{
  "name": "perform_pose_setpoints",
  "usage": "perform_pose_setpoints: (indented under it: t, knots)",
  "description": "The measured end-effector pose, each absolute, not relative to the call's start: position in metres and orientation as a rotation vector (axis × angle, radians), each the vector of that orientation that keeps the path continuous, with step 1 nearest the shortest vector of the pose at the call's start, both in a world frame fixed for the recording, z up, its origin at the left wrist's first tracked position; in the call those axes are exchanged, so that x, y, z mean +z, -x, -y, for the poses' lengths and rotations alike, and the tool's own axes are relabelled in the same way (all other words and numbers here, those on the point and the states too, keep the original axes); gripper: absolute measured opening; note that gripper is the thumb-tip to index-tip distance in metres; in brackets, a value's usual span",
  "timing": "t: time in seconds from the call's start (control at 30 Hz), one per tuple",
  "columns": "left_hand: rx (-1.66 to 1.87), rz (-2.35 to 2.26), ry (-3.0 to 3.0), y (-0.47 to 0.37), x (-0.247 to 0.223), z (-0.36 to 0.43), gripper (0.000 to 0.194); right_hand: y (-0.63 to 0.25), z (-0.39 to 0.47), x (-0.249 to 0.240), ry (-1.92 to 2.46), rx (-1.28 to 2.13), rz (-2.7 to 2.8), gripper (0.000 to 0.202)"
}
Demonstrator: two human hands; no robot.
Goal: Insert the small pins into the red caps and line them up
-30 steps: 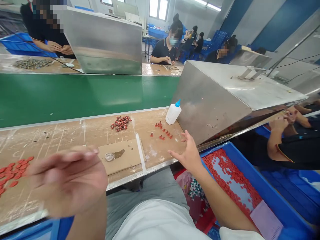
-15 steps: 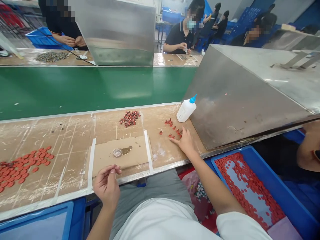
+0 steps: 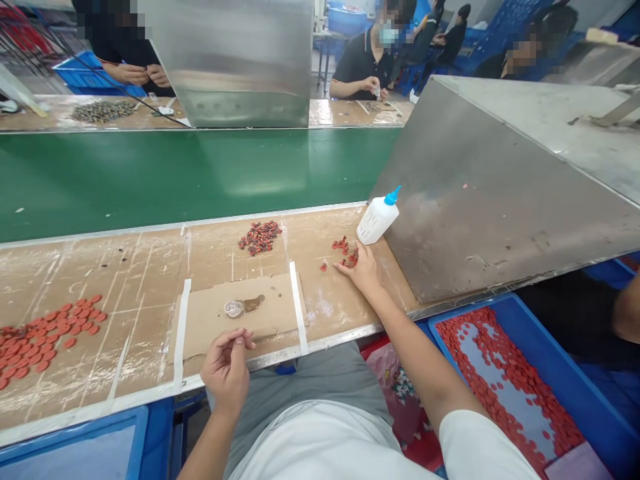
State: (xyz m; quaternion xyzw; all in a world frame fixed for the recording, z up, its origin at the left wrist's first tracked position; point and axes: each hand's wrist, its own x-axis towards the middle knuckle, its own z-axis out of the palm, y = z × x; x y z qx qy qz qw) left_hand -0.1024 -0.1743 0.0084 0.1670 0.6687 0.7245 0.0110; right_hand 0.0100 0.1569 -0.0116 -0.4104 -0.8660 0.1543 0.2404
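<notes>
My right hand (image 3: 364, 271) rests on the table at the right, thumb and fingers apart, curved around the near side of a small cluster of red disc-based pieces (image 3: 345, 253) with dark stems. One similar piece (image 3: 323, 266) stands alone just left of the thumb. Behind the fingers a white squeeze bottle (image 3: 377, 221) with a blue nozzle leans slightly. Over the near table edge my left hand (image 3: 229, 367) hangs with fingers curled and the thumb against them; no object shows in it. Past it, a cardboard sheet (image 3: 205, 313) carries a small clear round dish (image 3: 234, 309) beside a brown wet patch (image 3: 253, 304).
Red-and-black pieces (image 3: 260, 237) lie heaped behind the cardboard, and red discs (image 3: 50, 333) spread at left. A large metal housing (image 3: 500, 187) bounds the right side. A blue bin (image 3: 580, 380) holds red discs. Beyond the green belt (image 3: 200, 173), people work.
My right hand has moved slightly left and its fingers have drawn in, and the red pieces sit closer together. My left hand has shifted a little right, still curled. The camera view has shifted slightly.
</notes>
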Motion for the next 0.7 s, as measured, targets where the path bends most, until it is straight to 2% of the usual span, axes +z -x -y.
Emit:
perform_pose_setpoints:
  t: [0.23,0.57,0.7]
  knots:
    - [2.226,-2.068,-0.540,0.099,0.009,0.178,0.010,0.011,-0.169,-0.018,1.036,0.397,2.371,0.077]
    - [2.210,-2.101,-0.593,0.095,0.011,0.182,0.009,0.028,-0.175,-0.013,1.027,0.307,2.392,0.068]
    - [2.196,-2.091,-0.620,0.095,0.009,0.183,0.008,0.034,-0.177,-0.012,0.975,0.281,2.384,0.057]
